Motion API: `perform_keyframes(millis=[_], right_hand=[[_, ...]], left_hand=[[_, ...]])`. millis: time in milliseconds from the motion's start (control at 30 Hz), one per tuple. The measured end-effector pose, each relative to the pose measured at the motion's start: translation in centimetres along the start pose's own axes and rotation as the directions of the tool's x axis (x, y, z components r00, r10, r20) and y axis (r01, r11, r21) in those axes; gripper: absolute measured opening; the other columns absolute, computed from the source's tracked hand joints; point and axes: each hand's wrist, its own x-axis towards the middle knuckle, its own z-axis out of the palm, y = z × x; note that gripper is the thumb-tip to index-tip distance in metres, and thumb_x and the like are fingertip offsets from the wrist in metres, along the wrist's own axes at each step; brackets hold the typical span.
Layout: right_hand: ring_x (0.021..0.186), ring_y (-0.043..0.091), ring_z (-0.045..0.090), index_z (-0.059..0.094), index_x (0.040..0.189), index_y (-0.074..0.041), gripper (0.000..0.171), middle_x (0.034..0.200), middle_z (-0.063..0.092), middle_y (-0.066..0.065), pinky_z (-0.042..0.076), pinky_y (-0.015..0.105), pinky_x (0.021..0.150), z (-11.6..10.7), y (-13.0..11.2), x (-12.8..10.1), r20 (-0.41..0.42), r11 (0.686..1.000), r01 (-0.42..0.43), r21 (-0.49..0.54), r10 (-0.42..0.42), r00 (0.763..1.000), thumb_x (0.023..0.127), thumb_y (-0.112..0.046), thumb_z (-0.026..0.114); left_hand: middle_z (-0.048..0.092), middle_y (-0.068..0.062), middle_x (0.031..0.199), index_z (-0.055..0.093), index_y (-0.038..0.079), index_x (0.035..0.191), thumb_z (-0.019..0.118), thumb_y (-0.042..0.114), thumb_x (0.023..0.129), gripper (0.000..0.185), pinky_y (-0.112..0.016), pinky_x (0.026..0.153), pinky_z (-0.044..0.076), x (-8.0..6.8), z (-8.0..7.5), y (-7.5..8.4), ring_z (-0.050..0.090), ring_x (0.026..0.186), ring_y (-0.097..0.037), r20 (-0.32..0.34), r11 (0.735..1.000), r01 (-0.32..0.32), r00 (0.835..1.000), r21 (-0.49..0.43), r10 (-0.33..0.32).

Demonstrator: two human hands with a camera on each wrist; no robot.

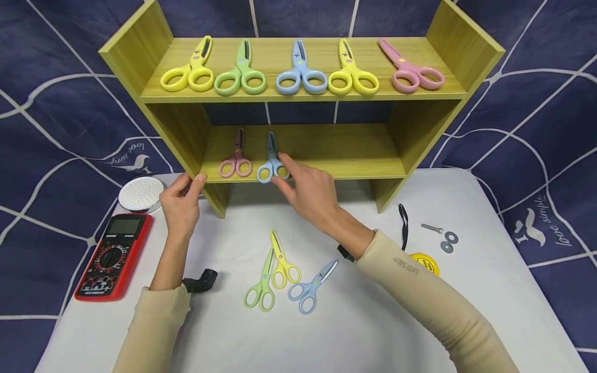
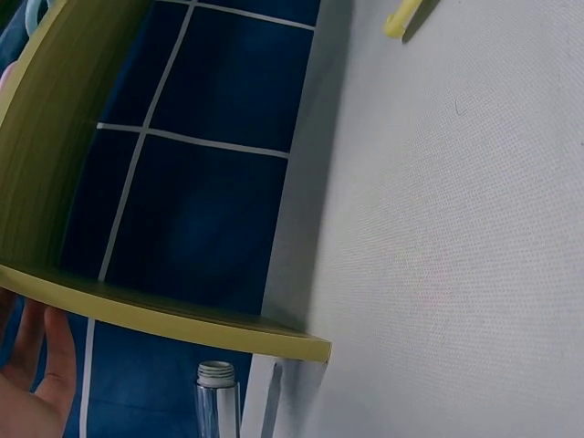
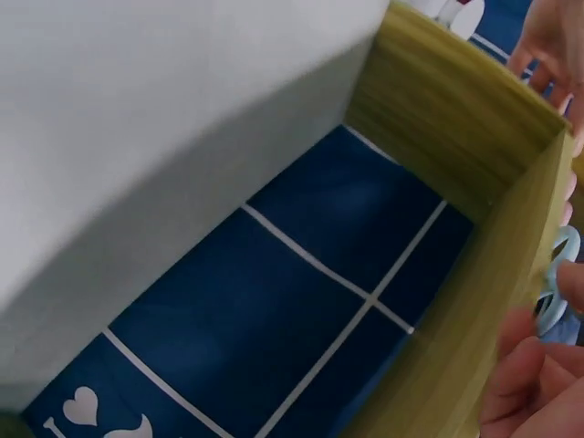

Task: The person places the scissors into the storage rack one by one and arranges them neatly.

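Note:
A two-tier wooden shelf point(image 1: 303, 176) stands at the table's back. My right hand point(image 1: 310, 191) pinches a handle loop of blue scissors point(image 1: 271, 150) on the lower tier, its thumb by the front edge. Pink scissors point(image 1: 239, 153) lie just left of them, blades pointing back. My left hand point(image 1: 182, 202) grips the shelf's left side panel, thumb at the front edge and fingers along the outer face. In the left wrist view, those fingers point(image 2: 57, 356) touch the panel point(image 2: 164, 315). The right wrist view catches the blue handle point(image 3: 555, 315) beside my right thumb and fingers.
Scissors in several colours, such as the green pair point(image 1: 242, 70), line the top tier. Yellow point(image 1: 279, 256), green point(image 1: 263, 285) and blue scissors point(image 1: 313, 287) lie on the table. Around them are a multimeter point(image 1: 114, 257), shower head point(image 1: 141, 194), tape measure point(image 1: 425, 262), bolt point(image 1: 432, 228) and washers point(image 1: 451, 237).

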Motion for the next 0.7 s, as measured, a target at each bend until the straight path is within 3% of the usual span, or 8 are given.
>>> perform_keyframes(millis=[133, 233, 333, 400, 467, 533, 600, 700], right_hand=[[0.062, 0.022, 0.066, 0.063, 0.129, -0.008, 0.044, 0.106, 0.073, 0.007, 0.046, 0.036, 0.043, 0.1, 0.1, 0.8, 0.049, 0.998, -0.011, -0.069, 0.014, 0.999, 0.095, -0.036, 0.067], [0.074, 0.023, 0.070, 0.064, 0.127, -0.006, 0.042, 0.112, 0.071, 0.008, 0.050, 0.036, 0.047, 0.2, 0.3, 0.7, 0.026, 0.998, 0.014, -0.054, -0.012, 1.000, 0.095, -0.034, 0.067], [0.074, 0.021, 0.069, 0.067, 0.118, -0.002, 0.033, 0.109, 0.069, 0.010, 0.050, 0.034, 0.047, 0.5, 0.5, -0.4, -0.103, 0.996, 0.068, 0.064, -0.061, 0.993, 0.094, -0.025, 0.068], [0.066, 0.018, 0.064, 0.069, 0.111, 0.000, 0.026, 0.104, 0.068, 0.011, 0.049, 0.031, 0.045, 1.0, 0.6, -1.8, -0.194, 0.979, 0.121, 0.166, -0.088, 0.977, 0.092, -0.018, 0.067], [0.060, 0.016, 0.059, 0.069, 0.106, 0.000, 0.022, 0.097, 0.066, 0.010, 0.047, 0.028, 0.045, 1.6, 0.6, -3.6, -0.224, 0.955, 0.164, 0.249, -0.108, 0.969, 0.090, -0.015, 0.066], [0.062, 0.015, 0.059, 0.069, 0.106, -0.001, 0.022, 0.095, 0.065, 0.008, 0.049, 0.026, 0.050, 2.2, 0.3, -5.8, -0.162, 0.937, 0.174, 0.303, -0.129, 0.978, 0.089, -0.015, 0.064], [0.069, 0.015, 0.062, 0.068, 0.110, -0.002, 0.025, 0.096, 0.064, 0.006, 0.051, 0.024, 0.056, 2.7, -0.1, -8.1, -0.023, 0.929, 0.155, 0.337, -0.156, 0.987, 0.089, -0.016, 0.065], [0.075, 0.013, 0.061, 0.066, 0.118, -0.006, 0.033, 0.101, 0.061, 0.002, 0.050, 0.020, 0.062, 3.2, -0.8, -11.1, 0.213, 0.939, 0.093, 0.332, -0.171, 0.962, 0.089, -0.021, 0.068]], left_hand=[[0.072, -0.004, 0.096, 0.074, -0.005, 0.106, 0.068, -0.001, 0.090, 0.018, -0.018, 0.072, 0.049, 0.3, -0.3, -1.3, 0.061, 0.079, -0.007, -0.006, 1.000, 0.008, 1.000, 0.002, -0.008], [0.072, -0.009, 0.099, 0.075, -0.003, 0.106, 0.069, 0.002, 0.090, 0.018, -0.019, 0.072, 0.050, 0.4, -0.4, -2.0, 0.061, 0.080, -0.009, -0.007, 1.000, 0.002, 1.000, 0.023, -0.002], [0.072, -0.008, 0.098, 0.074, -0.004, 0.107, 0.070, 0.004, 0.091, 0.019, -0.020, 0.072, 0.050, 0.5, -0.4, -2.2, 0.061, 0.080, -0.010, -0.005, 0.999, -0.005, 1.000, 0.038, 0.006], [0.071, -0.006, 0.097, 0.074, -0.005, 0.107, 0.070, 0.005, 0.091, 0.019, -0.020, 0.071, 0.050, 0.5, -0.3, -2.2, 0.061, 0.079, -0.010, 0.000, 0.999, -0.006, 1.000, 0.040, 0.006], [0.071, -0.004, 0.096, 0.074, -0.005, 0.106, 0.070, 0.004, 0.091, 0.019, -0.020, 0.071, 0.049, 0.5, -0.3, -2.2, 0.060, 0.078, -0.009, -0.002, 0.999, -0.004, 1.000, 0.041, 0.004], [0.071, -0.001, 0.095, 0.074, -0.005, 0.106, 0.069, 0.003, 0.090, 0.019, -0.019, 0.070, 0.049, 0.5, -0.3, -2.0, 0.060, 0.078, -0.008, -0.008, 0.999, -0.004, 1.000, 0.042, 0.005], [0.071, 0.002, 0.093, 0.073, -0.008, 0.105, 0.068, 0.001, 0.090, 0.018, -0.019, 0.069, 0.048, 0.3, -0.2, -1.5, 0.059, 0.076, -0.007, -0.015, 0.999, -0.006, 1.000, 0.035, 0.006], [0.069, 0.008, 0.090, 0.070, -0.013, 0.106, 0.067, -0.001, 0.090, 0.020, -0.018, 0.068, 0.048, 0.1, 0.0, -0.4, 0.057, 0.075, -0.005, -0.011, 1.000, -0.001, 1.000, 0.026, 0.002]])
